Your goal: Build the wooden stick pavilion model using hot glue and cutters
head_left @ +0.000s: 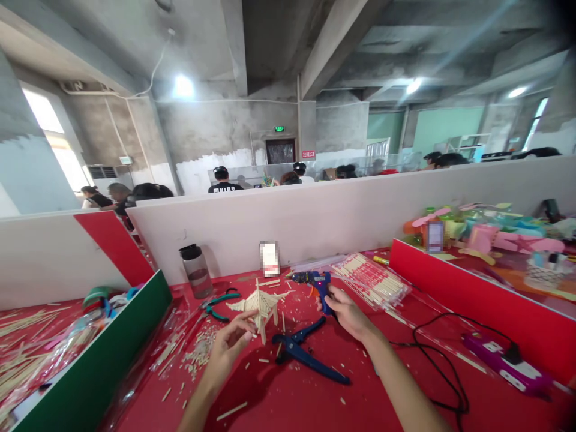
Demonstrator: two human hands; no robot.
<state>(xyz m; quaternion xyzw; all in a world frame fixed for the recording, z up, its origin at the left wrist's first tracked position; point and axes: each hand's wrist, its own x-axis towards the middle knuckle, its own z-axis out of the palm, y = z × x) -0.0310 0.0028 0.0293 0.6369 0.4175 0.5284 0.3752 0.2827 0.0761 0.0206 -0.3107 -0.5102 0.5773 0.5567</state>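
Note:
My right hand (344, 309) is wrapped round the handle of a blue hot glue gun (323, 287), whose nozzle points left and whose small red light is lit. In front of the nozzle, a small model made of wooden sticks (266, 305), with a pointed roof and thin legs, stands on the red tabletop. My left hand (233, 339) is at the model's near left side, fingers curled towards the thumb; whatever they pinch is too small or hidden to make out. Blue-handled cutters (310, 354) lie just right of the model. Green-handled pliers (219, 306) rest to its left.
Stick offcuts (198, 354) litter the red table. A dark water bottle (196, 271) and a phone (270, 259) stand along the white partition (279, 210). Packed sticks (371, 281) lie at right, near a purple power strip (506, 363) with a black cable. Low green and red dividers flank the workspace.

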